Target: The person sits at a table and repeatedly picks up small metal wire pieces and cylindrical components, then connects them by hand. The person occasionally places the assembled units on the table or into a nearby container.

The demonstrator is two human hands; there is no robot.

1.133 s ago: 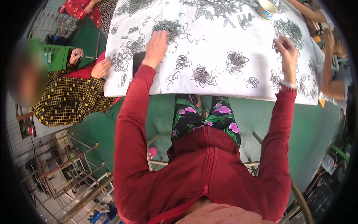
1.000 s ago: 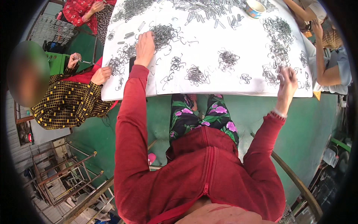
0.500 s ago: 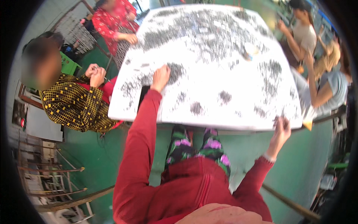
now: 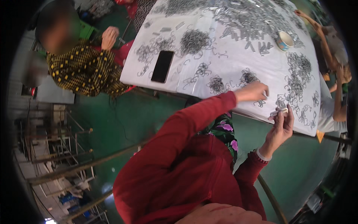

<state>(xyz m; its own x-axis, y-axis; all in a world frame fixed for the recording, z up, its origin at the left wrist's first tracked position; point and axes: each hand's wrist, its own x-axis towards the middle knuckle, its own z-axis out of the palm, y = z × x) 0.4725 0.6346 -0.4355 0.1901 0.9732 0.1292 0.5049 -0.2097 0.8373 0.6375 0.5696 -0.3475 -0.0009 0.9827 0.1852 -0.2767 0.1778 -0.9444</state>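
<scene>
My left hand [image 4: 253, 92] reaches to the right over the near table edge, its fingers pinched together. A small shiny bit shows at the fingertips, too small to name. Beneath and beside that hand lies a small pile of thin bent wire hooks [image 4: 247, 76]. My right hand [image 4: 279, 130], off the near right edge of the table, holds a few small silver and pale pieces [image 4: 282, 111] between thumb and fingers. Another heap of wire hooks [image 4: 297, 71] spreads just beyond it.
The white-covered table [image 4: 227, 56] bears flat silver metal pieces [image 4: 246, 22], a paper cup [image 4: 285, 40], more hook piles [image 4: 194, 42] and a black phone [image 4: 162, 66]. A person in a yellow-and-black top [image 4: 82, 69] sits at the left; other people are at the far and right sides.
My left hand has left the hook pile near the phone and moved right, close to my right hand. The view has turned, and the phone is uncovered. My right hand remains by the table edge.
</scene>
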